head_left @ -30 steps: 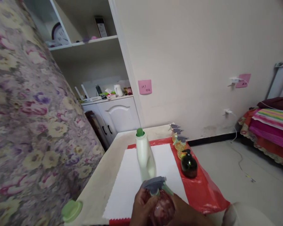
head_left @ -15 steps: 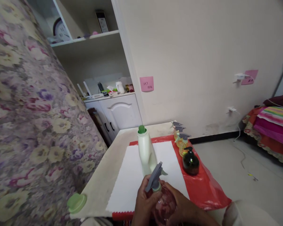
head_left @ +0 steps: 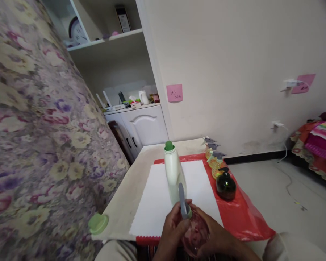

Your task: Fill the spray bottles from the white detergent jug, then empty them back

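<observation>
Both my hands hold a round pink spray bottle point(head_left: 196, 233) at the near edge of the table. My left hand point(head_left: 171, 232) pinches the collar under its grey trigger head point(head_left: 182, 200), which stands edge-on to me. My right hand point(head_left: 216, 237) cups the bottle's body from the right. Just beyond stands a tall white bottle point(head_left: 174, 174) with an open green neck, on a white sheet point(head_left: 154, 203) laid over a red plastic sheet point(head_left: 244, 217).
A row of spray bottles with yellow liquid point(head_left: 214, 161) and a dark green pump bottle point(head_left: 225, 185) line the sheet's right side. A green cap point(head_left: 98, 223) lies at the table's near left corner. A floral cloth point(head_left: 35, 137) rises at left; white cabinet point(head_left: 141, 125) behind.
The grey trigger head has turned on the pink bottle, from pointing right to standing edge-on. The view has shifted slightly, so everything sits further right.
</observation>
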Motion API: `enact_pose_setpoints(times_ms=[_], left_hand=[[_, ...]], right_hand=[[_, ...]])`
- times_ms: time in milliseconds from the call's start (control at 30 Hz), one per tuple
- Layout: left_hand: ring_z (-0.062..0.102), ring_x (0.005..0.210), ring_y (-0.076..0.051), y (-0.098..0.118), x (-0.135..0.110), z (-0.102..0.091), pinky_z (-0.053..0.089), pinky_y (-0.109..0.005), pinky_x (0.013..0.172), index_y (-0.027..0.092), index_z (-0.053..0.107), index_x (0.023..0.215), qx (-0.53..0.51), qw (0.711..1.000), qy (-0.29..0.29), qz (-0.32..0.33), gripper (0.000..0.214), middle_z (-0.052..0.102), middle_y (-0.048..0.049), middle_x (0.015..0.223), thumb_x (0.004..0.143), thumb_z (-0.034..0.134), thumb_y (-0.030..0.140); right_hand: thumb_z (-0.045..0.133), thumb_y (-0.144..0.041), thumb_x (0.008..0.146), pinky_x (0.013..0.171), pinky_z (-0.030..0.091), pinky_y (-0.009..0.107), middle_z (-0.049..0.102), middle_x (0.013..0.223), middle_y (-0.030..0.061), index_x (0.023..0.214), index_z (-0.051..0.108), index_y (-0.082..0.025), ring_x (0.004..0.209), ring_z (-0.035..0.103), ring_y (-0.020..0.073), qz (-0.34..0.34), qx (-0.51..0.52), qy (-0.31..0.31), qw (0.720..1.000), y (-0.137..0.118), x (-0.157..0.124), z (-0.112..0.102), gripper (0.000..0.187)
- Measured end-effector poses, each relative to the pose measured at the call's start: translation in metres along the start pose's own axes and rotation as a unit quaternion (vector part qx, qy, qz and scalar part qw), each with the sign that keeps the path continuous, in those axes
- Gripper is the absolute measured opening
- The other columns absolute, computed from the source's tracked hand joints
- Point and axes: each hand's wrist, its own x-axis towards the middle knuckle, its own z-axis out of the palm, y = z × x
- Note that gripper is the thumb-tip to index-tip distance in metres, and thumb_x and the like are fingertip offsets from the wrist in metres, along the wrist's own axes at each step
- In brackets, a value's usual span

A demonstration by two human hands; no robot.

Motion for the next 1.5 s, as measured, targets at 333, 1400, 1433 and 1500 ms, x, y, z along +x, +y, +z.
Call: enact_pose_setpoints(times_ms=[333, 1400, 1433, 1500], left_hand=[[0.064, 0.086, -0.021, 0.004, 0.004, 0.010, 0.047, -0.030, 0.079, 0.020, 0.065, 0.102, 0.011, 0.999, 0.048, 0.019, 0.039, 0.071, -0.0038, 0.091, 0.068, 0.080, 0.031], [0.065, 0.093, -0.023, 0.052, 0.004, 0.032, 0.050, -0.035, 0.085, 0.016, 0.065, 0.104, 0.036, 0.978, 0.168, 0.122, 0.032, 0.070, -0.0094, 0.103, 0.077, 0.071, 0.032], [0.065, 0.092, -0.023, 0.055, 0.003, 0.033, 0.050, -0.035, 0.084, 0.016, 0.065, 0.104, 0.038, 0.977, 0.169, 0.124, 0.032, 0.070, -0.0092, 0.103, 0.077, 0.071, 0.032], [0.065, 0.087, -0.022, 0.059, 0.002, 0.034, 0.051, -0.034, 0.081, 0.016, 0.065, 0.102, 0.045, 0.975, 0.175, 0.126, 0.033, 0.069, -0.0088, 0.103, 0.075, 0.073, 0.034]], right_hand=[[0.089, -0.006, 0.037, 0.099, 0.045, 0.047, 0.050, 0.140, 0.0088, 0.141, 0.041, -0.031, 0.121, 0.054, 0.0328, -0.004, 0.008, 0.009, 1.000, -0.003, -0.001, 0.002, 0.117], [0.086, -0.009, 0.041, 0.095, 0.045, 0.041, 0.060, 0.125, 0.0054, 0.130, 0.045, -0.022, 0.112, 0.057, 0.0289, -0.007, -0.136, 0.071, 0.988, -0.004, -0.003, -0.007, 0.098], [0.086, -0.010, 0.042, 0.095, 0.046, 0.040, 0.060, 0.124, 0.0053, 0.130, 0.045, -0.022, 0.111, 0.057, 0.0286, -0.007, -0.139, 0.070, 0.988, -0.004, -0.003, -0.007, 0.098], [0.086, -0.012, 0.043, 0.094, 0.046, 0.040, 0.060, 0.124, 0.0052, 0.130, 0.044, -0.023, 0.111, 0.058, 0.0284, -0.010, -0.139, 0.066, 0.988, -0.004, -0.003, -0.008, 0.097]])
